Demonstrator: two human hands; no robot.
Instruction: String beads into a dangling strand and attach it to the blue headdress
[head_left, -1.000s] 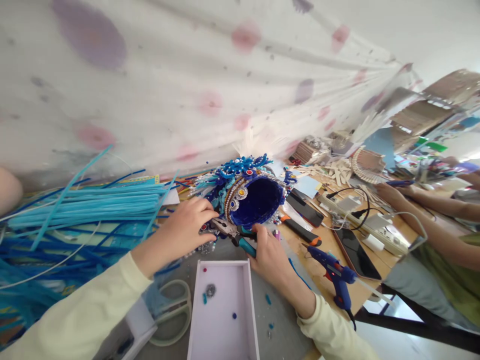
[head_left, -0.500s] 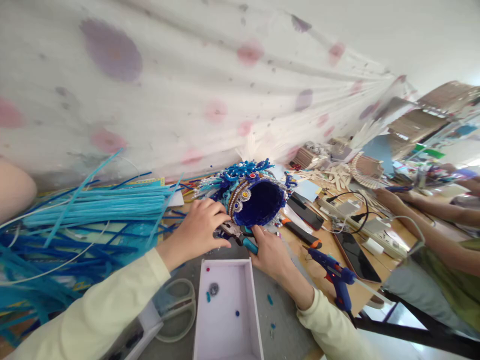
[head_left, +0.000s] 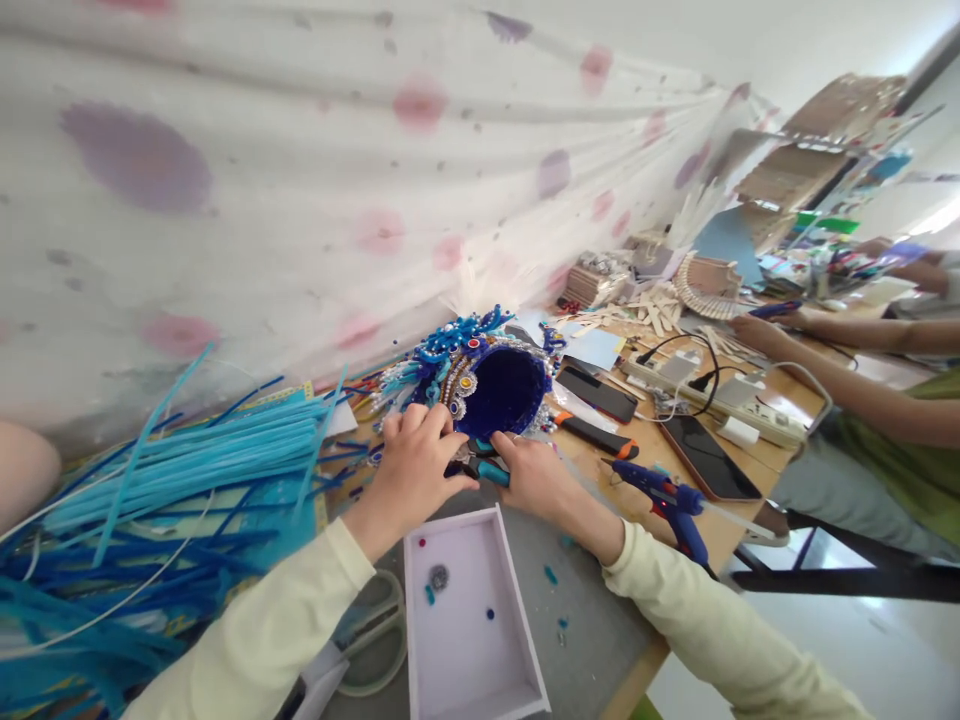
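curtain [head_left: 300, 180]: we see spotted white cloth across far side, filling more of the view than 1 s ago; cam has swung, not the work.
table [head_left: 652, 480]: wood top, cluttered right w/ phones, power strip.
pipe cleaners [head_left: 187, 450]: blue pile, left, unmoved.
headdress [head_left: 495, 385]: blue beaded piece lying on its side, centre, far of both hands; same spot vs. table as 1 s ago.
tray [head_left: 469, 610]: white, near, few beads inside.
left hand [head_left: 416, 465]: fingers spread on headdress's near-left trim, pressing; has crept right, closer to other hand.
right hand [head_left: 532, 475]: closed round pliers [head_left: 480, 465] handles; still at the near rim.
glue gun [head_left: 667, 500]: right, untouched.
co-worker arms [head_left: 817, 345]: far right, separate.
meaning: we judge trim work ongoing, same spot, no new step.
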